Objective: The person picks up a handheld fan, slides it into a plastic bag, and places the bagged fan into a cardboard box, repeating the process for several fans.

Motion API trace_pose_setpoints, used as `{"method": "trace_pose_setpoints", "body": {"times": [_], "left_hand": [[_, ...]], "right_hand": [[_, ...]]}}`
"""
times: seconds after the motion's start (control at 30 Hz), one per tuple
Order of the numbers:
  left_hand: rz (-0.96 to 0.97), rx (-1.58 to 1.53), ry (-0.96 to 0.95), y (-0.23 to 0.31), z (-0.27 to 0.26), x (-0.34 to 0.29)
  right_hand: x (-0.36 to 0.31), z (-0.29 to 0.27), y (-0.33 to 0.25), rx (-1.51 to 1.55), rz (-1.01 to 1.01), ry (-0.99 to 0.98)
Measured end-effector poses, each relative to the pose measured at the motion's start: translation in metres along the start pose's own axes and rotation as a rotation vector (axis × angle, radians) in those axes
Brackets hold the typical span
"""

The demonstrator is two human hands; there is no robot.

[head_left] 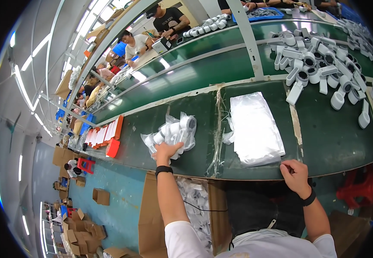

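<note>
My left hand (168, 150) lies on a clear plastic bag of white and grey plastic parts (174, 129), each with a round head. Its fingers are spread over the bag's near side. To the right, a stack of clear flat plastic bags (257, 129) rests on the dark green worktop (324, 150). Beside the stack's near right corner is my right hand (295, 174), its fingers curled closed. Whatever those fingers may hold is hidden.
Loose white parts (320, 64) are heaped at the far right. Orange trays (104, 134) stand at the left. Below the edge is a cardboard box (150, 215) of bagged parts. A metal post (249, 43) rises behind the worktop. Co-workers sit across the green conveyor (173, 81).
</note>
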State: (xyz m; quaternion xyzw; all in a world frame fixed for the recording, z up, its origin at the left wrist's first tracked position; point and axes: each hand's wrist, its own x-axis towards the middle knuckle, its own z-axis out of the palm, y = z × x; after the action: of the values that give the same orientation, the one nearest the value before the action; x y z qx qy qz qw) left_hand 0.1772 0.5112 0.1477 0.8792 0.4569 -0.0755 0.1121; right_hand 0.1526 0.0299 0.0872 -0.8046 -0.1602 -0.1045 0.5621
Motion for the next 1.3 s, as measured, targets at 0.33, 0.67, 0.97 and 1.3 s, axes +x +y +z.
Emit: {"method": "trace_pose_setpoints", "body": {"times": [0.33,0.67,0.97,1.3], "left_hand": [[-0.084,0.007,0.042,0.014,0.0,-0.022],[-0.073,-0.014,0.135,0.005,0.012,-0.009],[-0.055,-0.045,0.078,0.007,0.006,-0.009],[-0.059,-0.008,0.173,0.004,0.013,-0.014]], "right_hand": [[-0.001,0.0,-0.002,-0.021,-0.035,0.005],[-0.002,0.0,-0.003,-0.022,-0.068,0.019],[-0.003,0.0,0.002,-0.062,-0.078,0.015],[-0.003,0.0,0.0,-0.057,-0.085,0.007]]}}
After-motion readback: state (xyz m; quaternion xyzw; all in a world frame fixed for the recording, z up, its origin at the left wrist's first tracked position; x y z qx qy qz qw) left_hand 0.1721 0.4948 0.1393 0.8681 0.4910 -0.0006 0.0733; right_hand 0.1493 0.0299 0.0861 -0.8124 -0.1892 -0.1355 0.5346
